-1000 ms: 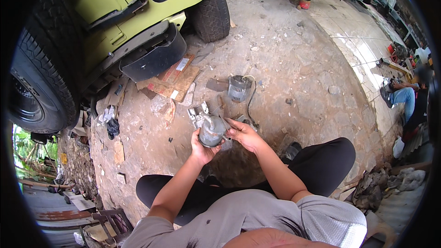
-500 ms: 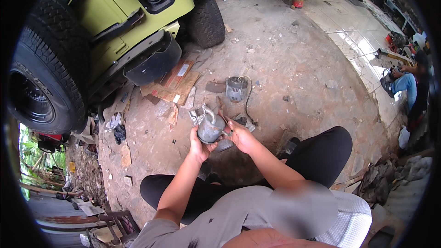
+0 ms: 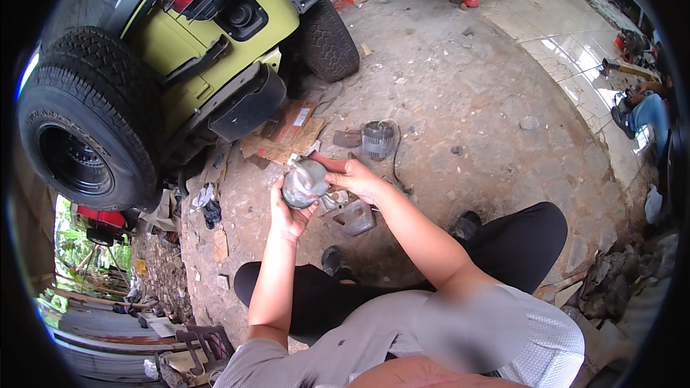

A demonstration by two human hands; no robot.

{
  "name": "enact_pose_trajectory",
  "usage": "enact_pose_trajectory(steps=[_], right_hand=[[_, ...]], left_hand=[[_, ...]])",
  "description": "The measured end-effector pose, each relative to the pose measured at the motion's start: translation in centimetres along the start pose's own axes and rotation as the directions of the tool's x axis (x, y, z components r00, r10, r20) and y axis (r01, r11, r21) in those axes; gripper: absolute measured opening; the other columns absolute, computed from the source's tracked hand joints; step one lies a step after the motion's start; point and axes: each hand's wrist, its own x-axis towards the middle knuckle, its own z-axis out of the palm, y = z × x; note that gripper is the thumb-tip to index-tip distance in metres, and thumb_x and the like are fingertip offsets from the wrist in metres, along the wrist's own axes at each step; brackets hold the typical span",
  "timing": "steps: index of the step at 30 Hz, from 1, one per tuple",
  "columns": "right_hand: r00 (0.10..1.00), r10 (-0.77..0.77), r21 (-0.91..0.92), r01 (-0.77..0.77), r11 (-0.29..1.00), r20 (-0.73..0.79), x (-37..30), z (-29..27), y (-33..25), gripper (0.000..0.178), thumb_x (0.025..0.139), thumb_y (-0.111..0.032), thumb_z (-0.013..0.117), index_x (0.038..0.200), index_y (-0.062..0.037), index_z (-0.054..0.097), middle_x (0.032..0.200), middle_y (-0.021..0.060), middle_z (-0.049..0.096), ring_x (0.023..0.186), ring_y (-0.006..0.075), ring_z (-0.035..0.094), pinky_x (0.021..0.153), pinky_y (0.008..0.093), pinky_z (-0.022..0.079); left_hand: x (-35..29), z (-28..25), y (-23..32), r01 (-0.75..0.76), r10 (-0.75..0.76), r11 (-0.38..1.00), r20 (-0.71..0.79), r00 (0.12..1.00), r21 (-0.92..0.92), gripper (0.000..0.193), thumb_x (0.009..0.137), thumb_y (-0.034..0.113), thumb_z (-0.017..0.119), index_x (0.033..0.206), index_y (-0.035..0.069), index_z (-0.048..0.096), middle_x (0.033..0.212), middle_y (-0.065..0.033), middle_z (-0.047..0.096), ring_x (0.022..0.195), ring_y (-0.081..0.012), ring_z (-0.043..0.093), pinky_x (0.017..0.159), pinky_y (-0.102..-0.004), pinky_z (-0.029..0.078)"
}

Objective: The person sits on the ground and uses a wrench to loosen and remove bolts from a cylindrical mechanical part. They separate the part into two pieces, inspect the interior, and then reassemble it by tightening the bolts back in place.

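Observation:
Between my two hands is a rounded grey metal part (image 3: 300,188) with a bent pipe on top, lifted above the ground. My left hand (image 3: 291,217) cups its near left side, fingers curled under it. My right hand (image 3: 353,178) grips it from the right, with the thumb against its side and the fingers over its far edge. On the ground just beyond my feet lies a grey cast metal piece (image 3: 353,220) with holes. Farther off stands a finned, motor-like cylinder (image 3: 377,141) with a dark cable beside it.
A yellow-green vehicle (image 3: 172,65) with a spare wheel (image 3: 79,147) stands at the left. Flattened cardboard (image 3: 291,133) lies under its rear. Dark rags (image 3: 611,273) are heaped at the right. Another person's jeans-clad leg (image 3: 650,126) shows at the right edge, near a tiled floor.
The metal part has been turned and tilted, its pipe now pointing differently. My right hand has moved from its side up to its far edge. The cast piece below shows more fully.

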Motion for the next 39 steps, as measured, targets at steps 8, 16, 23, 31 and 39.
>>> enact_pose_trajectory(steps=[8,16,23,31,39], right_hand=[[0.996,-0.09,-0.02,0.089,0.996,-0.017,-1.2,-0.4,2.0,0.053,0.1,-0.005,0.064,0.151,-0.02,0.058,0.13,-0.0013,0.071,0.096,0.0049,0.067,0.075,0.0225,0.058],[0.946,-0.259,-0.325,0.188,0.927,-0.193,-1.7,-0.9,2.0,0.043,0.092,0.004,0.068,0.134,-0.0048,0.071,0.128,0.0081,0.075,0.115,0.0115,0.068,0.103,0.0276,0.051],[0.778,-0.609,-0.673,0.535,0.511,0.156,-4.5,-1.7,-3.1,0.039,0.082,0.005,0.074,0.119,-0.0071,0.079,0.12,0.0123,0.078,0.114,0.024,0.073,0.101,0.0341,0.054],[0.836,-0.528,-0.857,0.376,0.352,0.15,-6.8,0.7,-5.3,0.071,0.074,0.02,0.05,0.137,-0.0091,0.068,0.141,0.0145,0.066,0.138,0.0309,0.058,0.117,0.0401,0.044],[0.804,-0.574,-0.913,0.34,0.226,0.157,-6.5,3.5,-2.2,0.081,0.07,0.021,0.041,0.142,-0.0068,0.064,0.149,0.0179,0.059,0.147,0.0331,0.048,0.123,0.0409,0.036]], left_hand=[[-1.5,-0.1,-0.7,0.115,-0.116,0.993,0.029,0.993,0.035,0.059,0.103,0.059,0.045,0.138,0.015,0.06,0.128,-0.0112,0.069,0.108,-0.0275,0.071,0.081,-0.0397,0.063],[-2.9,3.1,-6.4,-0.09,0.077,0.979,-0.079,0.994,-0.184,0.055,0.103,0.055,0.056,0.141,0.015,0.057,0.141,-0.005,0.063,0.126,-0.0252,0.063,0.107,-0.0448,0.053],[-5.2,6.2,-7.4,0.157,-0.154,0.978,0.03,0.988,-0.138,0.058,0.1,0.064,0.054,0.142,0.023,0.059,0.139,-0.0025,0.065,0.124,-0.0231,0.063,0.104,-0.0433,0.052],[-3.0,5.4,-3.9,0.046,-0.039,0.998,0.152,0.988,-0.039,0.038,0.094,0.043,0.07,0.12,0.015,0.069,0.112,-0.0016,0.077,0.104,-0.0218,0.073,0.096,-0.0481,0.051],[-3.1,3.1,-2.6,0.009,-0.006,0.995,0.034,0.999,-0.099,0.036,0.087,0.043,0.079,0.113,0.02,0.069,0.106,0.0008,0.075,0.103,-0.0203,0.07,0.094,-0.0472,0.045]])
